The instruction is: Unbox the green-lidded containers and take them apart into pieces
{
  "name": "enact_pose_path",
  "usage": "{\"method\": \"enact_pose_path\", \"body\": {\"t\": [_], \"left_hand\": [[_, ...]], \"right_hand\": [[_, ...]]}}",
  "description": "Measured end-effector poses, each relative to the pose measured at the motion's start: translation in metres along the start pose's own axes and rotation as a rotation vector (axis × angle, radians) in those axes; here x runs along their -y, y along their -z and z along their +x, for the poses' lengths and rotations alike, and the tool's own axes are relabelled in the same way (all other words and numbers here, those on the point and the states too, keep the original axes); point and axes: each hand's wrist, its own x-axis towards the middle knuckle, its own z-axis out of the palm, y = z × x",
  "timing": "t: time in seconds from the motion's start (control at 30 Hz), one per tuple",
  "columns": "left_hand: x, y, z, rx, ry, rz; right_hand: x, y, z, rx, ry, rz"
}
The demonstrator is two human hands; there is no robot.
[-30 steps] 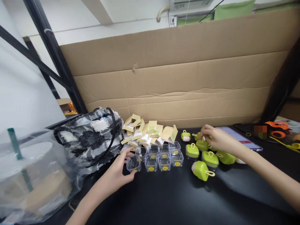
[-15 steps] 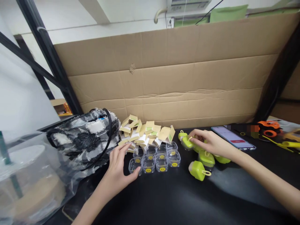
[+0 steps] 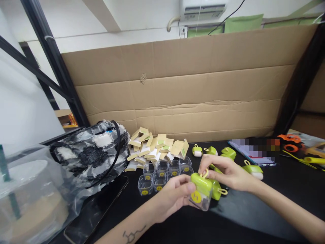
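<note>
Green-lidded box (image 3: 203,187), held; yellow label (image 3: 196,197), "H"

Shaggy grey bag (image 3: 93,154) left, beside clear plastic bag (image 3: 80,191); cardboard panel (image 3: 190,86) behind; orange toy (image 3: 290,142) right.

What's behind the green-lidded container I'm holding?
Past the right edge of the container, another green piece with a pale loop peeks out. The container covers its rest; the right hand hides part of what's farther back.
</note>
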Motion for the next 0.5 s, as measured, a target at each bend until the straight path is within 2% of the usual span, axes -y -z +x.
{"method": "enact_pose_path", "body": {"t": [0.13, 0.2, 0.27, 0.37, 0.5], "left_hand": [[-0.009, 0.007, -0.028, -0.073, 0.051, 0.365], [-0.016, 0.012, -0.050, -0.119, 0.003, 0.631], [-0.020, 0.019, -0.074, -0.262, -0.153, 0.932], [-0.018, 0.036, -0.105, -0.536, -0.374, 1.311], [-0.003, 0.058, -0.127, -0.675, -0.437, 1.485]], "right_hand": [[-0.009, 0.016, 0.003, -0.309, -0.060, -0.123], [-0.017, 0.027, 0.004, -0.386, -0.122, -0.252], [-0.025, 0.033, 0.006, -0.309, -0.188, -0.445], [-0.036, 0.029, 0.007, -0.104, -0.280, -0.685], [-0.041, 0.016, 0.007, 0.014, -0.337, -0.753]]}}
